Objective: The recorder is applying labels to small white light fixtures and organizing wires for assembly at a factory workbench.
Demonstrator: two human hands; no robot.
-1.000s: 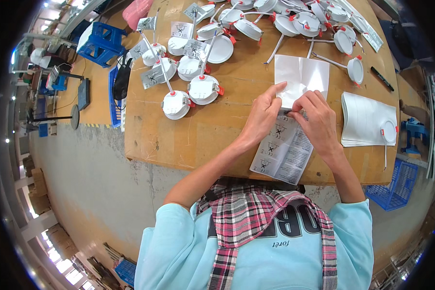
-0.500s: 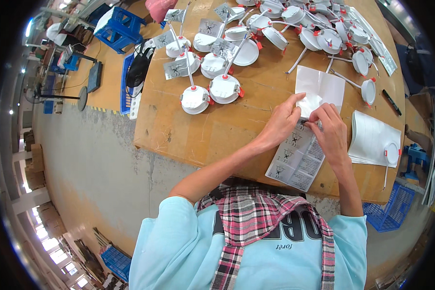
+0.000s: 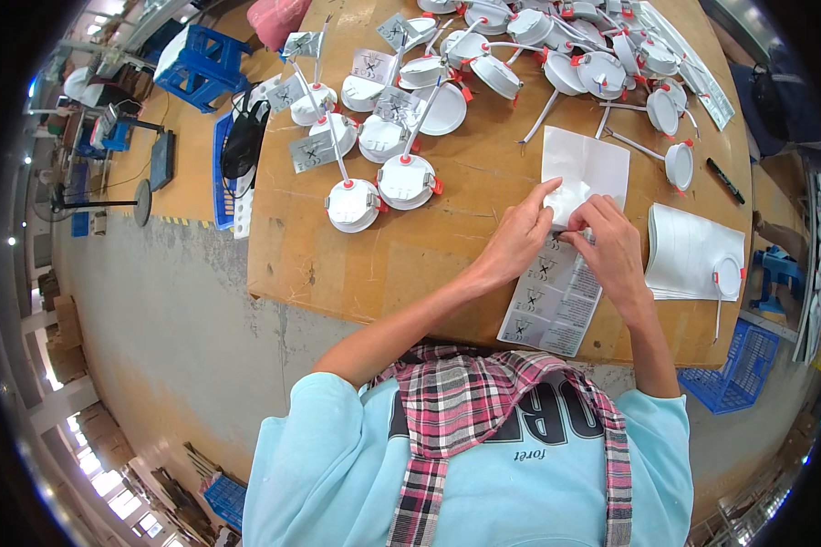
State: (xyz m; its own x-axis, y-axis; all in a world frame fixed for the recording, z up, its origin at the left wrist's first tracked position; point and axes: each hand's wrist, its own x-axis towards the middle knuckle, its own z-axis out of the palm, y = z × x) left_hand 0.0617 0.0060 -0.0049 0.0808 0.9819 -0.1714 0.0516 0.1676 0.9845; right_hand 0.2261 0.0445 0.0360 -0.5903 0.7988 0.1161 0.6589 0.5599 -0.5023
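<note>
A sheet of silver stickers with dark printing lies on the cardboard-topped table before me, its white upper part stretching away from me. My left hand grips the sheet's left edge where it is raised, thumb and index finger together. My right hand is closed in a pinch at the same spot, on the edge of a sticker; its fingertips partly hide it. To the left stand round white downlights with red-tipped clips, several with a silver sticker flagged round the upright cable.
More downlights lie heaped at the far side. Right of my hands are a stack of white sheets, a downlight on it, and a black marker. Blue crates and a blue stool stand around the table.
The view has shifted slightly, so the table's things sit a little further left. Both hands stay at the raised part of the sticker sheet, with only a small movement of the fingers.
</note>
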